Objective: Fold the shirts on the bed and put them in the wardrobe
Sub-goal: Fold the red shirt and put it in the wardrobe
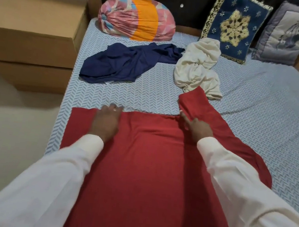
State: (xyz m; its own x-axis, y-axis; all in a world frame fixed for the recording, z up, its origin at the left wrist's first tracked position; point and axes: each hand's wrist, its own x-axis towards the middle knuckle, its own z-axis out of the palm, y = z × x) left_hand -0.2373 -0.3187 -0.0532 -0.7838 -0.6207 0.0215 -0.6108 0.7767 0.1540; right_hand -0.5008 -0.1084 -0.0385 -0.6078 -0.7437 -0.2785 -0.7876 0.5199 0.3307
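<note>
A red shirt (148, 169) lies spread flat on the bed (257, 107) in front of me. My left hand (106, 120) rests flat on its far edge at the left, fingers straight. My right hand (195, 127) lies on the shirt's upper right, its fingers touching a red sleeve (194, 103) that points away toward the pillows. Farther up the bed lie a crumpled navy shirt (126, 64) and a bunched cream shirt (198, 66). The wardrobe is out of view.
A pink and orange bolster (137, 18) lies at the headboard. A blue embroidered cushion (233, 27) and a grey cushion (286, 33) lean at the back right. Brown bedside cabinets (32, 40) stand left of the bed, beside the pale floor (12, 135).
</note>
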